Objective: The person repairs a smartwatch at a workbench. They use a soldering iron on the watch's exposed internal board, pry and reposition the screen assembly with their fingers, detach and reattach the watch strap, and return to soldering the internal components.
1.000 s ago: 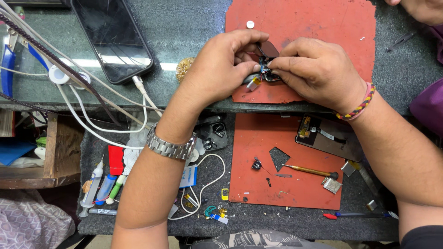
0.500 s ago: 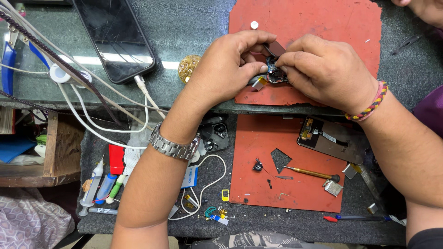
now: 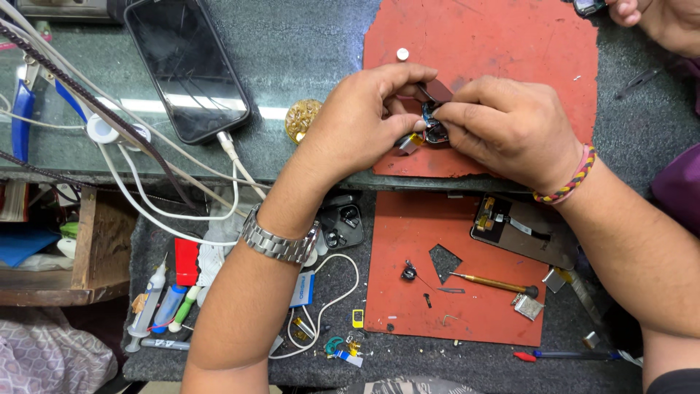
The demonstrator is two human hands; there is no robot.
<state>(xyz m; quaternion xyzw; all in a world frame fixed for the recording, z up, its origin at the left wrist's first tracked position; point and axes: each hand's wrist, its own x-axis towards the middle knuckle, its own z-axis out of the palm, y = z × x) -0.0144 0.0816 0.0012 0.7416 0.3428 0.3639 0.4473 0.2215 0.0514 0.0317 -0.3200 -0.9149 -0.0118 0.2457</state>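
My left hand and my right hand meet over the upper red mat, both pinching a small dark round device with a dark strap end at its top and exposed parts inside. A metal piece sticks out below my left fingers. My left wrist wears a metal watch; my right wrist carries a braided band. Most of the small device is hidden by my fingers.
A black phone on a white cable lies upper left. On the lower red mat sit an opened phone, a screwdriver and small parts. Another person's hand is at top right. Tubes and pens lie lower left.
Both hands and the small device have shifted slightly right and down in view; the grip stays the same.
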